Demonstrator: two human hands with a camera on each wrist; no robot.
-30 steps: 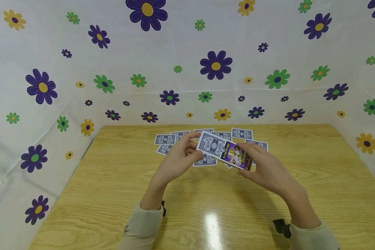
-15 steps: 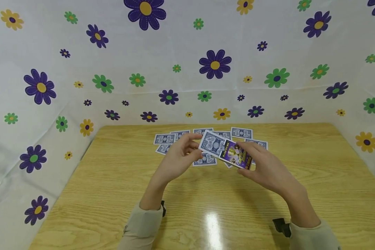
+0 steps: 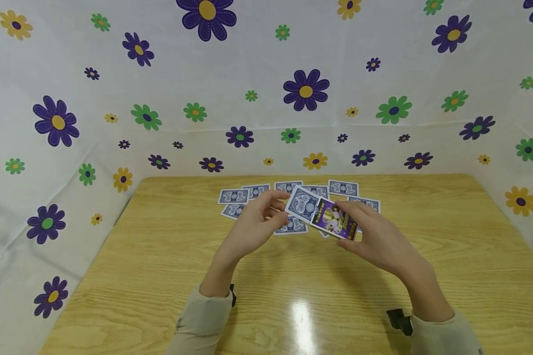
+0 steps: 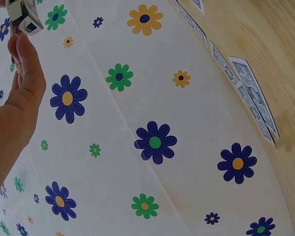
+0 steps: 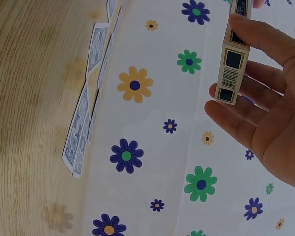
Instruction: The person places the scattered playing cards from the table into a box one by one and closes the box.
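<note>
My right hand [image 3: 379,239] holds a purple card box [image 3: 336,219], thumb and fingers on opposite sides. In the right wrist view its narrow end with a barcode [image 5: 230,78] faces the camera. A blue-backed playing card [image 3: 303,203] sticks out of the box's left end; whether others lie under it is hidden. My left hand [image 3: 255,224] is at that protruding end, its fingers loosely bent with index finger and thumb tips by the card's edge. I cannot tell if they touch it. In the left wrist view the fingers [image 4: 27,69] point up toward the box.
Several blue-backed cards [image 3: 233,196] lie face down in a loose spread at the far part of the wooden table [image 3: 169,266], partly behind the hands. A white cloth with flowers [image 3: 266,59] hangs behind and at both sides.
The playing card has slid a little further into the box, so less of it shows. Its left edge has shifted right. Both hands have hardly moved.
</note>
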